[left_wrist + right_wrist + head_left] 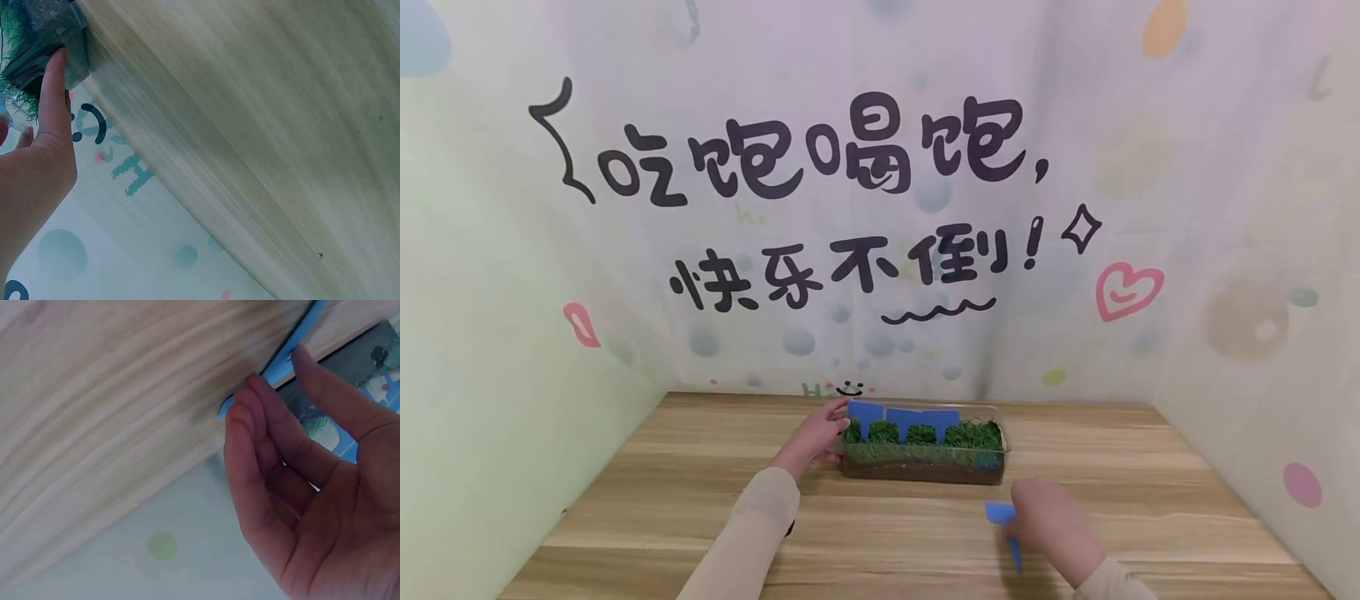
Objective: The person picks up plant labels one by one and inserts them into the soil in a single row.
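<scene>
A clear plastic planter box (925,478) holds brown soil and green artificial-looking grass (973,435). Three blue T-shaped plant labels (902,422) stand upright in a row in it. My left hand (815,435) grips the planter's left end, its fingers at the rim and side; in the left wrist view, one finger (55,100) lies along the end wall. In front of the planter's right end, my right hand (1054,525) pinches another blue plant label (1000,512) between thumb and fingertips. The right wrist view shows that label edge-on (294,350), close to the table.
The wood-grain table (685,500) runs back to a printed cloth wall (775,350) with dark lettering, and similar walls close in both sides. A blue patch (989,461) shows low at the planter's front right corner.
</scene>
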Demonstrator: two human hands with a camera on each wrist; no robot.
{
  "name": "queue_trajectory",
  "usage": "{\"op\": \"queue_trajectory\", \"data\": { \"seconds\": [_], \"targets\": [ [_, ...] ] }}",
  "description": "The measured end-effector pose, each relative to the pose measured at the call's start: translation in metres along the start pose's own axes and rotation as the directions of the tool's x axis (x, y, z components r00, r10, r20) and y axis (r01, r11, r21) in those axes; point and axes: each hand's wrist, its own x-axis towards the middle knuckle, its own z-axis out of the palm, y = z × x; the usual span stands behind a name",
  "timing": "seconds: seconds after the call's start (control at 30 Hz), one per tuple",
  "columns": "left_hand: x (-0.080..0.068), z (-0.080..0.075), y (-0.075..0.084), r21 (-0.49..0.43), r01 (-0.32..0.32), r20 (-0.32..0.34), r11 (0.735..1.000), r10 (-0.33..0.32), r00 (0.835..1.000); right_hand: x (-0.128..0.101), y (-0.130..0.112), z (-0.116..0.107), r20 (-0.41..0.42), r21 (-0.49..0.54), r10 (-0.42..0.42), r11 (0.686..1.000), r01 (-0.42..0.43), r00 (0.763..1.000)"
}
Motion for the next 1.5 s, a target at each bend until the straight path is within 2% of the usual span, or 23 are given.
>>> {"op": "queue_trajectory", "data": {
  "seconds": [0.1,0.2,0.27,0.37,0.5,0.6,0.77,0.87,0.93,1.07,1.17,1.33,1.5],
  "targets": [
    [-0.001,0.0,0.0,-0.005,-0.005,0.002,1.0,0.005,1.0,0.001,-0.004,0.002,-0.034,-0.085,-0.019,0.996,0.016,0.999],
    [-0.002,0.0,-0.001,-0.013,-0.008,0.004,1.0,0.008,1.0,0.002,-0.005,0.003,-0.037,-0.081,-0.016,0.997,0.013,0.999],
    [-0.002,0.0,-0.001,-0.014,-0.008,0.001,1.0,0.008,1.0,0.002,-0.003,0.004,-0.02,-0.028,-0.01,1.0,0.01,1.0],
    [-0.001,0.0,-0.001,-0.013,-0.006,-0.002,1.0,0.006,1.0,0.004,0.003,0.004,0.048,0.083,0.016,0.996,-0.02,0.999],
    [0.001,0.0,-0.002,-0.002,-0.01,-0.008,1.0,0.01,1.0,0.007,0.012,0.003,0.174,0.237,0.06,0.966,-0.101,0.983],
    [0.001,-0.001,0.0,0.005,-0.017,-0.013,1.0,0.018,1.0,0.009,0.02,-0.001,0.255,0.398,0.04,0.906,-0.142,0.966],
    [-0.002,-0.001,0.002,0.004,-0.011,-0.021,1.0,0.011,1.0,0.009,0.034,-0.006,0.309,0.625,-0.111,0.772,-0.114,0.945],
    [-0.003,-0.001,0.002,0.012,-0.014,-0.024,1.0,0.015,1.0,0.01,0.041,-0.007,0.314,0.71,-0.188,0.698,-0.099,0.931],
    [-0.004,0.0,0.002,0.012,-0.017,-0.022,1.0,0.017,1.0,0.01,0.044,-0.008,0.319,0.749,-0.21,0.654,-0.11,0.924],
    [-0.004,0.001,0.001,0.009,-0.018,-0.015,1.0,0.018,1.0,0.013,0.047,-0.01,0.309,0.795,-0.232,0.595,-0.117,0.923],
    [-0.003,0.001,-0.001,-0.001,-0.018,-0.017,1.0,0.018,1.0,0.015,0.047,-0.014,0.282,0.812,-0.221,0.573,-0.109,0.934],
    [-0.003,0.001,-0.001,-0.01,-0.016,-0.016,1.0,0.016,1.0,0.019,0.046,-0.021,0.227,0.822,-0.159,0.56,-0.101,0.961],
    [-0.003,0.001,-0.001,-0.004,-0.021,-0.012,1.0,0.021,1.0,0.024,0.045,-0.026,0.157,0.812,-0.122,0.581,-0.058,0.98]
  ]
}}
